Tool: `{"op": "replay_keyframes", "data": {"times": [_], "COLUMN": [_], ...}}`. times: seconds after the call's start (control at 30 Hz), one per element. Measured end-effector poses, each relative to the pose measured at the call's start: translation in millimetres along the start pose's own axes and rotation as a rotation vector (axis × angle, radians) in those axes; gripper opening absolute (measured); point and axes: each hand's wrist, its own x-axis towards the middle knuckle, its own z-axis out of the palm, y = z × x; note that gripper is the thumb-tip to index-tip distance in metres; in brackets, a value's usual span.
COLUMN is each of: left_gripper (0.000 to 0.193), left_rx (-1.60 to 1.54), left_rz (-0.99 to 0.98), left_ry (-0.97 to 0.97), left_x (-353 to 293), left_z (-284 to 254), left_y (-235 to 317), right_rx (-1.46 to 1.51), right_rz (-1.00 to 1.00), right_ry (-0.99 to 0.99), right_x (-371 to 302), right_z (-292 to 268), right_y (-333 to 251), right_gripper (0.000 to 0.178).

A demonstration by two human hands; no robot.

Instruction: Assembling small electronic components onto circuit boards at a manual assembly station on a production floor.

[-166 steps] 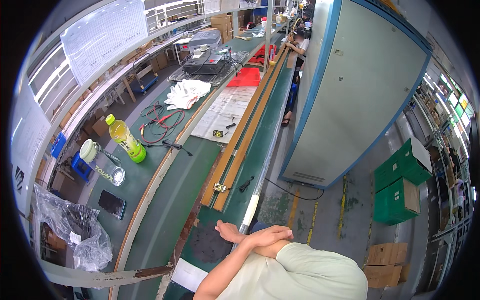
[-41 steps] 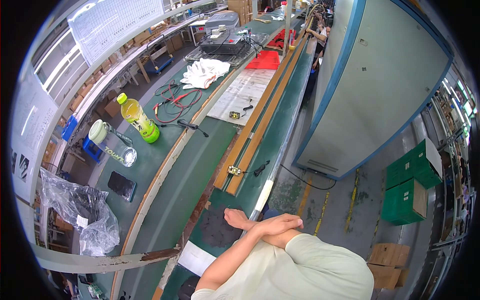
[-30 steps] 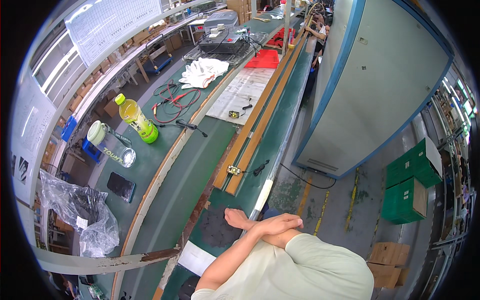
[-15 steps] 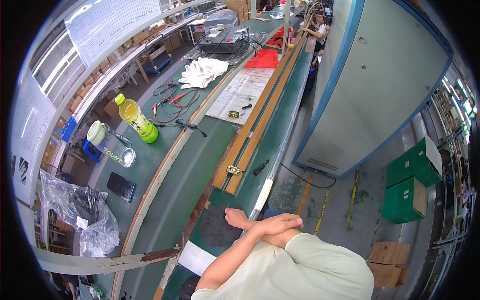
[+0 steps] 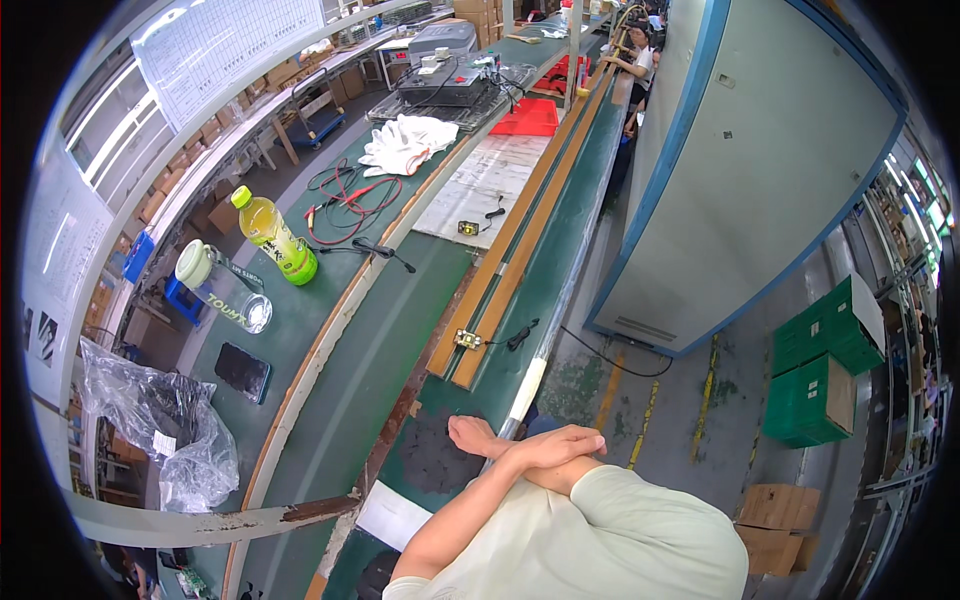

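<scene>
My forearms are crossed over the near edge of the green bench. My left hand [image 5: 562, 447] lies across my right forearm, its fingers stretched out and nothing held. Past the crossing, at the bench edge, my right hand [image 5: 470, 436] is curled into a loose fist beside a dark round patch [image 5: 432, 458] on the bench, with nothing seen in it. Ahead of it, a small yellowish module [image 5: 467, 340] with a black cable sits across two brown rails [image 5: 497, 318]. Farther off, a similar module [image 5: 467, 229] lies on a whitish marbled board [image 5: 478, 190].
Along the left shelf are a phone [image 5: 243, 373], a clear bottle [image 5: 222, 287], a green-capped drink bottle [image 5: 273, 237], test leads [image 5: 352, 200], white gloves [image 5: 406, 145] and a plastic bag [image 5: 170, 430]. A tall grey cabinet [image 5: 750, 190] stands right. A co-worker [image 5: 640, 60] is at the far end.
My hands and the things on the bench stay as they were. The co-worker at the far end has shifted slightly, with the head now more in sight.
</scene>
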Motion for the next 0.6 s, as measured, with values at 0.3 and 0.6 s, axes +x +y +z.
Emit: {"op": "replay_keyframes", "data": {"times": [0.3, 0.6], "left_gripper": [0.045, 0.045], "left_rx": [-0.006, -0.016], "left_rz": [0.007, -0.002], "left_ry": [0.003, 0.007], "left_x": [-0.7, -2.4], "left_z": [-1.5, -2.7], "left_y": [2.9, 8.0], "right_rx": [-0.030, -0.011], "right_rz": [-0.010, -0.019], "right_ry": [0.005, 0.013], "right_x": [2.9, 2.1], "right_z": [6.8, 1.5], "right_y": [6.0, 0.9], "right_gripper": [0.020, 0.022]}}
